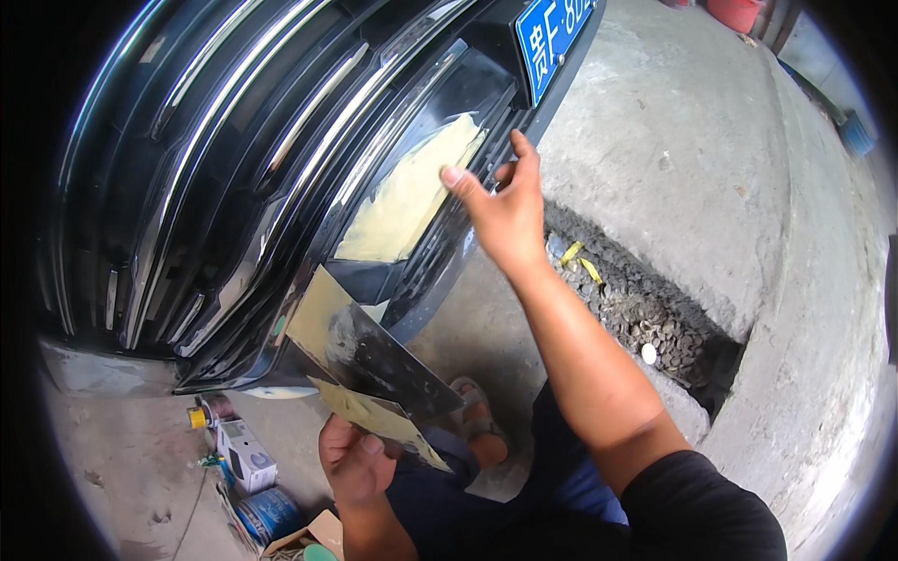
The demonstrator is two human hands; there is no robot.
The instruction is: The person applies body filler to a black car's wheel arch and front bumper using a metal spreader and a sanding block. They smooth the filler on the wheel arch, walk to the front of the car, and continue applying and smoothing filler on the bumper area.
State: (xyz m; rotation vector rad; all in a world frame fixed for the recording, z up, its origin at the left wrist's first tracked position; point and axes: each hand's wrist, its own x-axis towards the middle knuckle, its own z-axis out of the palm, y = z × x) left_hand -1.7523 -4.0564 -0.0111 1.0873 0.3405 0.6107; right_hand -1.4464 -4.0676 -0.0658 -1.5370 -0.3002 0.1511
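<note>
My left hand [360, 449], at the bottom center, is closed on a thin plate [379, 416] smeared with pale yellow putty. A larger dark board [374, 355], also smeared with putty, is just beyond it; what supports it is unclear. My right hand [505, 210] is open, fingers apart and bent, at the edge of a black car bumper [449, 266]. Its thumb is at the pale yellow putty patch [398, 201] on a panel there; whether it touches is unclear.
Chrome grille slats [168, 187] fill the upper left; a blue license plate [552, 42] is above. Cans [267, 514] and boxes [245, 453] lie at lower left. A broken pit [655, 327] cuts the concrete floor [711, 159] at right. A red bucket [734, 9] stands far back.
</note>
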